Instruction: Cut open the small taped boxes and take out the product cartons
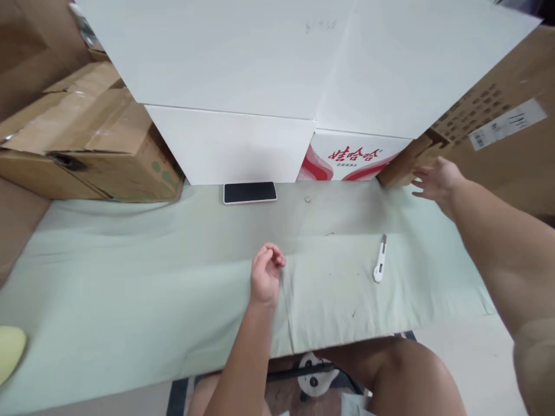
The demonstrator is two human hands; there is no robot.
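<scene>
My left hand hovers at or rests on the middle of the green cloth, fingers loosely curled in with nothing visible in them. Off to the right, my right hand reaches out with its fingers apart, in front of a small brown cardboard piece or box; whether it touches it I cannot tell. A white utility knife lies on the cloth between the two hands. Flat against the white boxes at the back lies a phone with a dark screen.
White boxes stand along the back, one of them printed in red. A brown carton is at the left, a large labelled carton at the right. Something yellow shows at the left edge. Small scraps dot the cloth.
</scene>
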